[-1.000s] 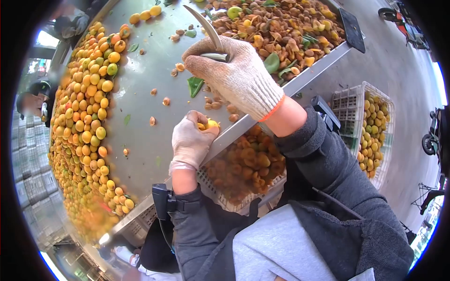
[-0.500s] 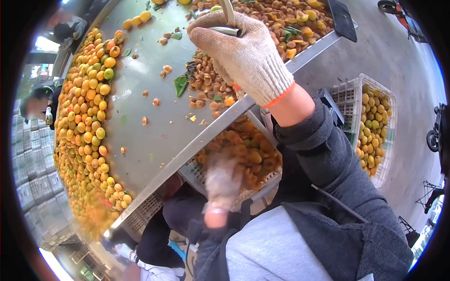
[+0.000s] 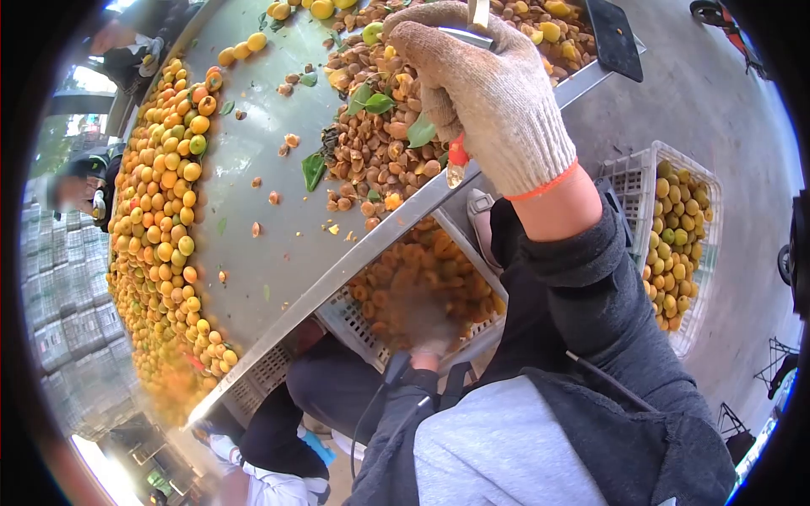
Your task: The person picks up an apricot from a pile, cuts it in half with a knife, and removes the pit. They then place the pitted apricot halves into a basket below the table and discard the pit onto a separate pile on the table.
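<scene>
Left hand (image 3: 424, 322) blurred, blade (image 3: 479, 13) cropped at top

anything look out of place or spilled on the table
A flat black slab, possibly a phone, lies at the edge of the metal table beside the pit heap, odd among produce. Stray pits also lie apart from the heap.

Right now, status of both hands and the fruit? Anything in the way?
Right hand gripping metal tool. Left hand blurred over crate, grip unclear. Fruit heaped in that crate. Table rim beside it, possibly in the way.
</scene>
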Tool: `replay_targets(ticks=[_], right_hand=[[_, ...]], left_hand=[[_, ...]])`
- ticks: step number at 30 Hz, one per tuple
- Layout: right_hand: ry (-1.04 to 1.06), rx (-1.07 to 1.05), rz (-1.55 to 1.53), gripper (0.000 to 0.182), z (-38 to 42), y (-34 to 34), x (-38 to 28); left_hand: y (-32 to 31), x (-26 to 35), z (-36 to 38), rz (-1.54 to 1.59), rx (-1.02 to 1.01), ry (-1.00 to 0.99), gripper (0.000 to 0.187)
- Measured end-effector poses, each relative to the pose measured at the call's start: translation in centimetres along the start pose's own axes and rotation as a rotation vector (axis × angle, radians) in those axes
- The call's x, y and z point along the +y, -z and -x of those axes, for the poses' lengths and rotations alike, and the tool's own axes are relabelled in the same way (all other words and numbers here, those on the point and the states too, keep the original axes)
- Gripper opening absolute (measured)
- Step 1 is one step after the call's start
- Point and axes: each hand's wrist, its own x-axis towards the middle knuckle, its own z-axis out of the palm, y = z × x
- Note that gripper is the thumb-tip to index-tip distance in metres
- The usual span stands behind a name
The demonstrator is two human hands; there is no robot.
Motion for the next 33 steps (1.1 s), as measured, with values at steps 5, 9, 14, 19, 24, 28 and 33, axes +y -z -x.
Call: replay_targets(ticks=[5, 9, 14, 19, 24, 28, 33], right_hand=[[0.149, 0.066, -0.039, 0.018, -1.4, -0.2, 2.5], [-0.003, -0.077, -0.388, 0.019, -3.3, 1.5, 2.8], [-0.319, -0.226, -0.57, 0.02, -3.0, -3.6, 6.6], [-0.341, -0.374, -0.496, 0.02, -3.4, -8.4, 8.1], [-0.369, -0.176, -0.458, 0.018, -5.5, -10.9, 9.0], [-0.351, -0.122, -0.193, 0.014, -5.7, -12.6, 9.5], [-0.381, -0.101, -0.127, 0.011, -5.8, -13.7, 9.6]], left_hand=[[1.2, -2.9, -0.6, 0.055, 0.102, 0.189, 0.03], [0.8, -2.5, -1.2, -0.069, 0.521, -0.048, 0.038], [11.4, 3.8, 4.9, 0.482, 0.602, -0.428, 0.038], [21.9, -1.4, 4.5, 0.714, 1.036, -0.222, 0.041], [30.5, -15.9, -3.7, 1.216, 1.173, 0.237, 0.04], [31.8, -25.7, -8.6, 0.25, 1.245, 0.625, 0.054], [33.5, -25.8, -9.0, 0.04, 0.995, 0.747, 0.053]])
